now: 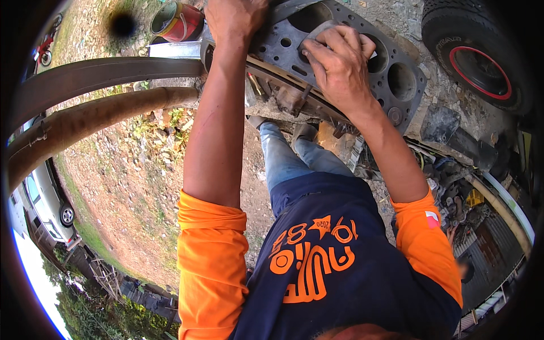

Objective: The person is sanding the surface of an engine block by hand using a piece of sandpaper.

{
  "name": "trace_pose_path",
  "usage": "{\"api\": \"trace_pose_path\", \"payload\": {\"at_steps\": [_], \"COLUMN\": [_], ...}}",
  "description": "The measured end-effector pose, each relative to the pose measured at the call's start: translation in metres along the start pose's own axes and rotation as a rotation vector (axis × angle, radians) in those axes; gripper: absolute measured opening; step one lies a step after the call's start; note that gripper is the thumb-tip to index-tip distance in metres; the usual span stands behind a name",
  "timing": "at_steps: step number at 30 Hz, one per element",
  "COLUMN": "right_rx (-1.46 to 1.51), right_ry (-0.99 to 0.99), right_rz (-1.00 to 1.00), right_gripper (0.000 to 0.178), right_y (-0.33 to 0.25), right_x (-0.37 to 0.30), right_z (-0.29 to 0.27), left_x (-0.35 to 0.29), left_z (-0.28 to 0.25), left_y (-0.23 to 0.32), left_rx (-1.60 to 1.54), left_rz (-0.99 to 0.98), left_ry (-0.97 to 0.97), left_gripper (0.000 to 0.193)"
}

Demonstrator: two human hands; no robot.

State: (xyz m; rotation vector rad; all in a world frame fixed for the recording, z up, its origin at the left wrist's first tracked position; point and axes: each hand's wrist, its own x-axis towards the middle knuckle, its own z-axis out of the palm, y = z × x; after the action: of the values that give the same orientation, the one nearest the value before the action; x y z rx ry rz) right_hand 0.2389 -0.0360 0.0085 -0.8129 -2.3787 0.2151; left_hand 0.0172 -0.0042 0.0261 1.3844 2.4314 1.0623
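Observation:
A grey engine block (pixel 303 48) with several round cylinder bores lies in front of me, its flat top face up. My right hand (pixel 343 65) is on this face, between two bores. Its fingers are curled and pressed down on a thin dark grey piece whose kind I cannot make out; a small white edge shows beside the fingers. At the block's left end is my left hand (pixel 235 20), its fingers cut off by the picture's upper edge. A dark flat strip (pixel 292 8) runs from beside it across the block's far side.
A red bucket (pixel 190 24) stands beyond the block's left end. Two long beams, one dark (pixel 113 75) and one brown (pixel 107 116), reach in from the left. To the right lie a tyre (pixel 481 54) on a red-rimmed wheel and heaped metal parts (pixel 453 198). A vehicle (pixel 48 198) stands far left.

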Motion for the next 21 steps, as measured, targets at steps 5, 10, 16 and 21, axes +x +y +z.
{"api": "trace_pose_path", "payload": {"at_steps": [5, 10, 16, 21], "right_rx": [0.051, 0.004, -0.058, -0.126], "right_ry": [-0.029, 0.002, 0.079, -0.219], "right_rz": [-0.003, -0.026, 0.090, -0.128], "right_gripper": [0.022, 0.022, 0.020, 0.024], "right_y": [0.004, 0.004, 0.003, 0.019], "right_x": [0.000, -0.001, -0.004, 0.013], "right_z": [-0.001, 0.002, -0.005, -0.018], "left_x": [-0.001, 0.000, -0.004, 0.001], "left_z": [0.000, -0.002, -0.007, 0.000], "left_y": [0.000, 0.004, 0.006, -0.003], "left_rx": [-0.001, 0.005, -0.022, 0.024], "left_rz": [0.005, 0.001, -0.008, 0.007], "left_ry": [0.003, 0.002, -0.030, -0.022], "left_gripper": [0.057, 0.058, 0.059, 0.058]}}
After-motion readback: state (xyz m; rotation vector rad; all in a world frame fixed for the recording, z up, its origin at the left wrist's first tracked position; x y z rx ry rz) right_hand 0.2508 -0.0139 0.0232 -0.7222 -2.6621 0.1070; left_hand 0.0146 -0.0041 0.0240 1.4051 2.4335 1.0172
